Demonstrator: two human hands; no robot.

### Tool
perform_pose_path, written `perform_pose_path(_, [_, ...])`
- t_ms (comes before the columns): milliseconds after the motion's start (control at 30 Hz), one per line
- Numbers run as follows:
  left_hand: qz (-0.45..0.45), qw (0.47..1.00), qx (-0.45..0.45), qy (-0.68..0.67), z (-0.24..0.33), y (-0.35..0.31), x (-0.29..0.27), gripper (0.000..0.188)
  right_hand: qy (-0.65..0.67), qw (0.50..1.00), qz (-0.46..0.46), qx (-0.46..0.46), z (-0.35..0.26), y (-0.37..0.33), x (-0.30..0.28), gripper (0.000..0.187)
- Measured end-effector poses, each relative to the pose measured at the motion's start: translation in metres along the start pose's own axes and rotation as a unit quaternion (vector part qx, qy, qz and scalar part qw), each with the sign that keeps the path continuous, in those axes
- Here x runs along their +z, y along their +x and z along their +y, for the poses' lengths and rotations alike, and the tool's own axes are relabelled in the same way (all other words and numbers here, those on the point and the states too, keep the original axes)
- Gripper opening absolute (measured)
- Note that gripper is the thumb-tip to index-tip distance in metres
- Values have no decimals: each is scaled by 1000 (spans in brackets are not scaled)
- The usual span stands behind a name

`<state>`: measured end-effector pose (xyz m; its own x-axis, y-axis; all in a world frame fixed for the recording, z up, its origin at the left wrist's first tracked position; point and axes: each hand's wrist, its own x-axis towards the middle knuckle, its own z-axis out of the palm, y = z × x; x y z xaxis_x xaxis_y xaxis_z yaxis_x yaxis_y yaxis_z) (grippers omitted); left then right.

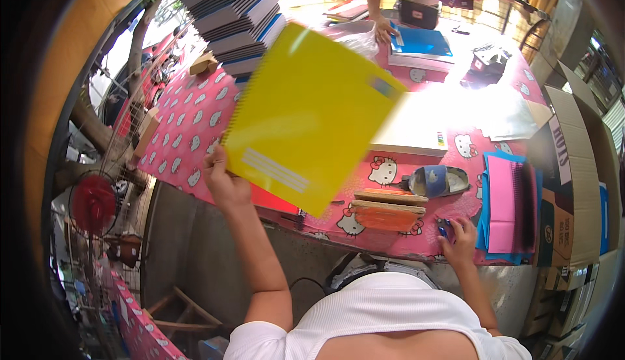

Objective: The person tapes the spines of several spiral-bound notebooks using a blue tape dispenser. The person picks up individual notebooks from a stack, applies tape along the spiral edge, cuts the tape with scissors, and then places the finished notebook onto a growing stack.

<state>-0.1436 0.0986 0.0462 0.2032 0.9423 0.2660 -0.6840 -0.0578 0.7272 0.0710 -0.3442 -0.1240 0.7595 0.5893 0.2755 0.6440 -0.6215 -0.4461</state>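
My left hand grips a yellow spiral-bound notebook by its lower left corner. The notebook is tilted and raised above the table, its coil along the left edge. A red notebook shows partly from beneath it. At the table's near edge, my right hand has its fingers curled at a small dark blue object, whose kind is too small to tell. Just left of that hand stand an orange-faced wooden block and a blue and beige tape dispenser-like item.
A tall stack of notebooks rises at the back left. Pink and blue sheets lie at the right, beside cardboard boxes. Across the pink patterned table, another person's hand touches a blue notebook. A white stack lies mid-table.
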Motion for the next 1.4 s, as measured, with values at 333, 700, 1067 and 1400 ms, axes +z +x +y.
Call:
perform_pose_path(333, [166,924,30,342,-59,13,-158,11,255,964,30,-64,-65,170,5,19])
perform_pose_path(700, [189,932,47,304,-84,16,-206,22,149,934,-154,-285,-155,283,125,41])
perform_pose_path(1067, [207,944,99,235,-94,7,-212,22,129,862,-365,-328,-263,329,159,64])
perform_pose_path(1400, [139,941,150,271,-33,7,-56,25,-88,898,-230,-364,-140,295,148,24])
